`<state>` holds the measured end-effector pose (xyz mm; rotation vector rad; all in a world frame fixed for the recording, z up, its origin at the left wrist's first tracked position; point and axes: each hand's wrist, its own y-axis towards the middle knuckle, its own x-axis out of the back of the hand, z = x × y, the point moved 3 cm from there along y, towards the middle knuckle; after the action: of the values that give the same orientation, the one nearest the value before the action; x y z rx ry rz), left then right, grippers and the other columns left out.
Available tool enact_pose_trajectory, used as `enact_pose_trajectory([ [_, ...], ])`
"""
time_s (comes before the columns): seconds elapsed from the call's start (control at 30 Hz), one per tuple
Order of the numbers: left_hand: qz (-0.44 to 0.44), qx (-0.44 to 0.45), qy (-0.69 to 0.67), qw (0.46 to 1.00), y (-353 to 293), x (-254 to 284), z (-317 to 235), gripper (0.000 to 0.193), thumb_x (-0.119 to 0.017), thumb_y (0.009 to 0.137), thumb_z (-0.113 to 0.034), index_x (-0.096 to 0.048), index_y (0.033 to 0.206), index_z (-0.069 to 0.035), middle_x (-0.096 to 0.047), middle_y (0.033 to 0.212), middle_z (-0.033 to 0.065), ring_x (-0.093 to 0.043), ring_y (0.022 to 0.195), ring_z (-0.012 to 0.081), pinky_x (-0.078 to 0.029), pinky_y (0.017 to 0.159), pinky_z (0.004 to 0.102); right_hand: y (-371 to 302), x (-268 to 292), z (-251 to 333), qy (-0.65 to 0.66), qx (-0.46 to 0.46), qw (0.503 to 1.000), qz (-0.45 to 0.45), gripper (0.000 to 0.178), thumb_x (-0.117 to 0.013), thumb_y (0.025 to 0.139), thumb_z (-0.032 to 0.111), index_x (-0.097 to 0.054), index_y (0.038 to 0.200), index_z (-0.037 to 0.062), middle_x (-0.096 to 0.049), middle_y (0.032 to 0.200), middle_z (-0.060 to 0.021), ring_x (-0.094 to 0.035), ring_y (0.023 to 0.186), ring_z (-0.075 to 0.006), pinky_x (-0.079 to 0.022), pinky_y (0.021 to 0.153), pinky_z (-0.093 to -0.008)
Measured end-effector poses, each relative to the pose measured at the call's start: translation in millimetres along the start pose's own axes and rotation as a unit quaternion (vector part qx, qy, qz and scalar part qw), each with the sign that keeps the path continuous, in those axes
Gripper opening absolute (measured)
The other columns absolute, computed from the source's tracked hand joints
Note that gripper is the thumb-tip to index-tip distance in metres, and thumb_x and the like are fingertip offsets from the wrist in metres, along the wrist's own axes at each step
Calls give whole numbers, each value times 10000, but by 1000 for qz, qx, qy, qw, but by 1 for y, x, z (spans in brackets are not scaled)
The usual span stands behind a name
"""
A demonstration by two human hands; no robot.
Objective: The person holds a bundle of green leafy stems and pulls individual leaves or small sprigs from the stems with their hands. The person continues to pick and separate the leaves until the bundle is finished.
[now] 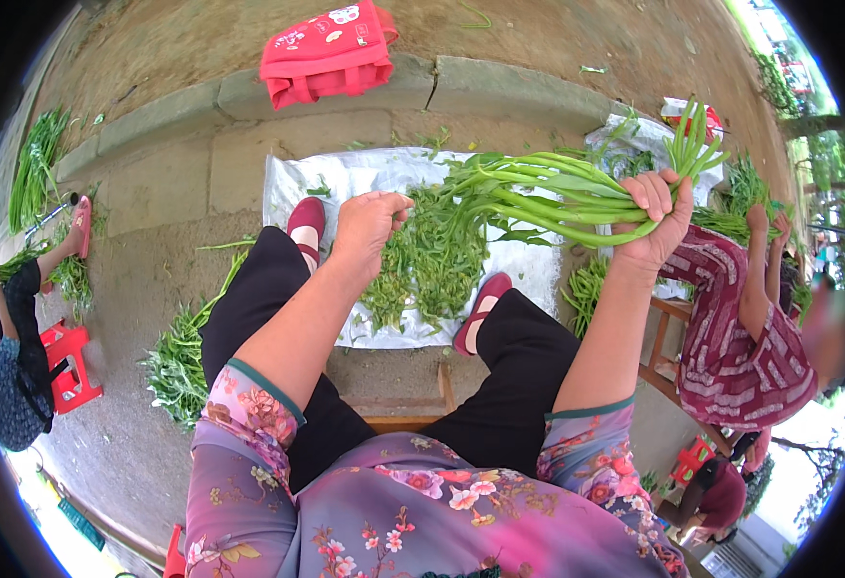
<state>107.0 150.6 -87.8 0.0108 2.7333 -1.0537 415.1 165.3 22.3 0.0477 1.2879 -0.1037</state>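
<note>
— Spread on paved ground, a white sheet [297, 178] is heaped with plucked leaves [432, 260]. Where is the bundle held?

— Green stalks [548, 197] are clenched in the right hand [656, 223], lying leftward toward the left hand [367, 223], whose fingertips are pinched together.

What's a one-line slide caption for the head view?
Seated person's right hand grips a bunch of green stalks while the left hand hovers over the picked leaves on a white sheet.

Glossy green stems [557, 197], crinkled white plastic sheet [345, 178], rough concrete curb [500, 91], matt pink cloth bag [326, 53], red plastic stool [68, 361].
</note>
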Motion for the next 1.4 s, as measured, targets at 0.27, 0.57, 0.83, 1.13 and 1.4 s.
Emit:
enact_pose_trajectory([
  [0.27, -11, -52, 6, 999, 4, 0, 3, 90, -661, 731, -92, -630, 769, -17, -566, 682, 7, -474, 632, 86, -392, 598, 228, 2, 0, 1, -7, 10, 1000, 0, 234, -510, 881, 218, -570, 807, 4, -373, 515, 22, -334, 437, -103, -335, 544, -278],
  [0.57, -10, -157, 196, 968, 0, -7, -1, 193, -660, 765, -77, -635, 938, 4, -600, 770, 6, -506, 705, 85, -430, 662, 233, 1, -3, -9, 2, -29, 1000, 11, 258, -495, 898, 237, -574, 819, 5, -365, 509, 31, -338, 432, -96, -334, 539, -274],
  [0.83, -38, -284, 248, 926, -4, -12, -5, 220, -632, 739, -100, -666, 951, -57, -669, 845, 87, -621, 767, 195, -475, 709, 301, 0, -10, -33, -4, -64, 998, 22, 232, -493, 905, 215, -542, 836, -1, -361, 518, 33, -360, 420, -86, -348, 529, -269],
  [1.13, 3, -269, 357, 894, -12, -21, -12, 218, -657, 748, -199, -691, 923, -75, -666, 768, 111, -630, 693, 207, -479, 649, 313, 1, -8, -45, -15, -71, 997, 1, 263, -492, 909, 280, -590, 830, 49, -404, 503, 30, -394, 413, -96, -362, 508, -278],
  [1.4, 18, -210, 323, 923, -12, -13, -10, 183, -697, 753, -177, -680, 799, -1, -647, 659, 66, -560, 562, 105, -433, 536, 265, 2, -3, -41, -5, -57, 998, -35, 244, -491, 912, 271, -569, 796, 71, -396, 493, 20, -381, 404, -109, -365, 491, -289],
])
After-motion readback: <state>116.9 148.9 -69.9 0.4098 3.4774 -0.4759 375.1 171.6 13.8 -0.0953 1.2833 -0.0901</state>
